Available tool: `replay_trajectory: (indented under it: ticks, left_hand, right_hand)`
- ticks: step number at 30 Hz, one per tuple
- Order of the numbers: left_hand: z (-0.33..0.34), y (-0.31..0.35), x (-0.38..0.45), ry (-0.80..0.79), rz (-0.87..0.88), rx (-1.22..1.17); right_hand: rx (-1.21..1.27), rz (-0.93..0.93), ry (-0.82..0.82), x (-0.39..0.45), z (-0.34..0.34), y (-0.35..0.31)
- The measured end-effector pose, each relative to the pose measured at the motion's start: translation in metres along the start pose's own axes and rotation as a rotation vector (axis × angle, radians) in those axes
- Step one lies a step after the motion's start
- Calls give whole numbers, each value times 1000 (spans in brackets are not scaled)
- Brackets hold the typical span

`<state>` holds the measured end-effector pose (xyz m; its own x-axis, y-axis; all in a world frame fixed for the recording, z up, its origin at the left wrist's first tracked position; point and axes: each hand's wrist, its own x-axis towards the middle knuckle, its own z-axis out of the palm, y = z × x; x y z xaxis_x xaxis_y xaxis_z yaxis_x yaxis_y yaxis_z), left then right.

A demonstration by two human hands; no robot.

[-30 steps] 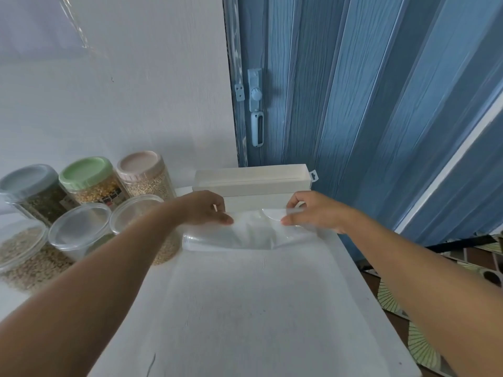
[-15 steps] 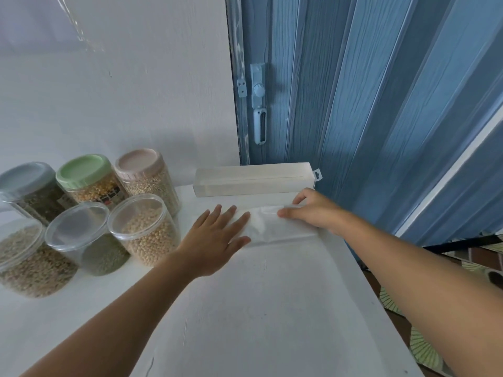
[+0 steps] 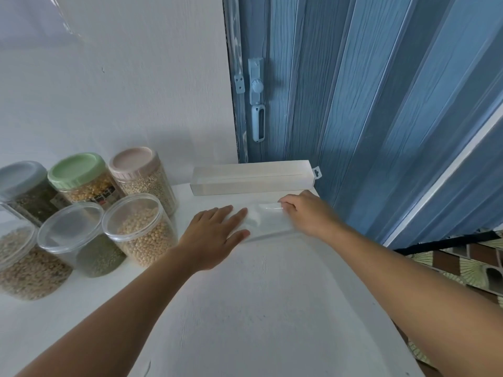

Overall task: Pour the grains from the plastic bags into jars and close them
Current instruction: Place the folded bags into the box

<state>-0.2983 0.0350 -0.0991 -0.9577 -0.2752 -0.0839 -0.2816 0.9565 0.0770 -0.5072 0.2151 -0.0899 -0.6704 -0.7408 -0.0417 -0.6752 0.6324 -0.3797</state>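
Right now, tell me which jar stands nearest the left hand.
The clear-lidded jar of pale round beans, the rightmost in the front row. It sits just beside the left hand, while the other jars stand farther left or behind.

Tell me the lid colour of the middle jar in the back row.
Pale green lid, on the jar of yellow grains; head view.

We note a white table (image 3: 245, 322) against a pale wall (image 3: 122, 77), lit by soft daylight. To its right stands a blue folding door (image 3: 367, 91) with a latch (image 3: 256, 102). Patterned floor tiles (image 3: 468, 265) show at lower right.
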Motion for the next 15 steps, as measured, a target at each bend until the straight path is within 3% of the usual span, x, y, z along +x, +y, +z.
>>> replay_trajectory:
  ticks: [4, 6, 8, 10, 12, 15]
  left_hand:
    - [5, -1, 4, -10, -8, 2]
    - [8, -1, 5, -19, -10, 16]
    - [12, 0, 5, -16, -11, 37]
    - [15, 0, 4, -4, -21, 50]
    - [16, 0, 4, 11, -34, 36]
    - [14, 0, 6, 33, -54, -20]
  right_hand:
    - [-23, 85, -42, 7, 0, -6]
    - [-209, 5, 169, 1, 7, -14]
    - [-303, -223, 335, -9, 12, -24]
    - [-319, -353, 156, -16, 16, -26]
    - [-357, -313, -69, -21, 20, -20]
    - [-312, -287, -152, -17, 24, -9]
